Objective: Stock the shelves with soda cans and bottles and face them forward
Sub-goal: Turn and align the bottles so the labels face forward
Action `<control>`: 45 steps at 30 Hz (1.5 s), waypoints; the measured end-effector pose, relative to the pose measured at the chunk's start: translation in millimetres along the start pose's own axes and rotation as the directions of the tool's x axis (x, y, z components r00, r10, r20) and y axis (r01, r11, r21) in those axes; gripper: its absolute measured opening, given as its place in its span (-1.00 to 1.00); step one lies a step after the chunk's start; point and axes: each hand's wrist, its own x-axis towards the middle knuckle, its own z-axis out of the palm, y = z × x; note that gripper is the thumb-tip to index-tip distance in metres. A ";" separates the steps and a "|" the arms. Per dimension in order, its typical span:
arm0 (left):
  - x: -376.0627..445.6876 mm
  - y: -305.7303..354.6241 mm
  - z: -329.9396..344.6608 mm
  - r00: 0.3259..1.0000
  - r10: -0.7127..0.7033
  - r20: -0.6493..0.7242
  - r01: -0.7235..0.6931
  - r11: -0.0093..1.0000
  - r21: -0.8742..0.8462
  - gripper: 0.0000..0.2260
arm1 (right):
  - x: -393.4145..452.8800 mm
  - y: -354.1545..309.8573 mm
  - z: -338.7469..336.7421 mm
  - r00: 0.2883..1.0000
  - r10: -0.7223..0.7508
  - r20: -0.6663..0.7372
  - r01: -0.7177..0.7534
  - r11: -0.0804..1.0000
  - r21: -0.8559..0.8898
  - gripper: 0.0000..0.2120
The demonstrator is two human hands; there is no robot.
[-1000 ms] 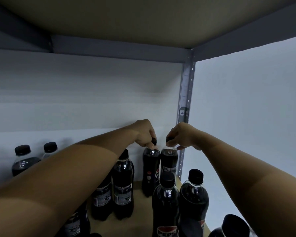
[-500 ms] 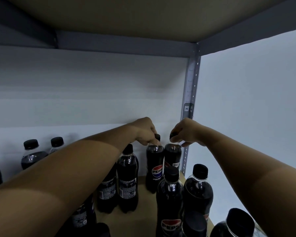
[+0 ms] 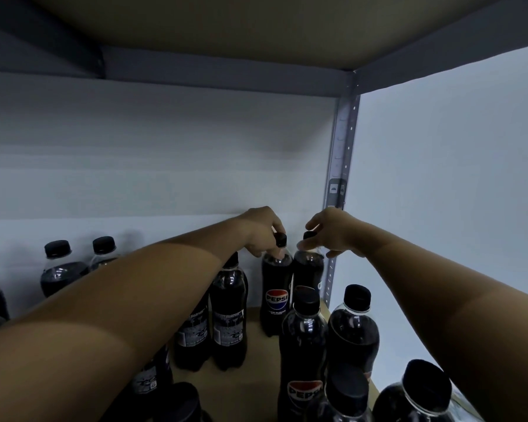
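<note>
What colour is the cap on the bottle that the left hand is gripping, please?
Black; the cap shows best in the head view, pinched by the left hand.

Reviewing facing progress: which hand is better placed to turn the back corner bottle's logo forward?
Probably the right hand: it pinches the corner bottle by its cap, logo hidden. The left hand holds the forward-facing Pepsi bottle.

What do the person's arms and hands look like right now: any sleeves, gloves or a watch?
Both arms are bare as far as the view shows, with no sleeves visible. The left hand and right hand wear no gloves. No watch, bracelet or ring can be seen on wrists or fingers, and no markings show.
</note>
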 end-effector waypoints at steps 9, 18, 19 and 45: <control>-2.2 1.3 2.3 1.000 0.014 -0.004 -0.014 1.000 -0.003 -0.67 | -2.6 1.1 1.8 0.999 -0.033 0.038 0.034 0.999 -0.030 -0.69; -1.8 1.3 3.2 0.999 0.028 0.030 -0.027 1.000 -0.006 -0.67 | -11.1 -3.8 -2.4 0.994 -0.030 0.101 0.034 0.999 -0.040 -0.73; -2.7 1.4 3.9 0.999 0.032 0.036 -0.031 0.999 -0.009 -0.67 | -13.5 -3.7 -3.4 0.994 -0.033 0.107 0.037 0.998 -0.041 -0.73; -38.4 10.4 15.1 0.987 0.132 0.087 -0.123 0.987 -0.101 -0.73 | -61.8 3.7 -13.1 0.994 0.021 0.108 -0.027 0.998 0.053 -0.77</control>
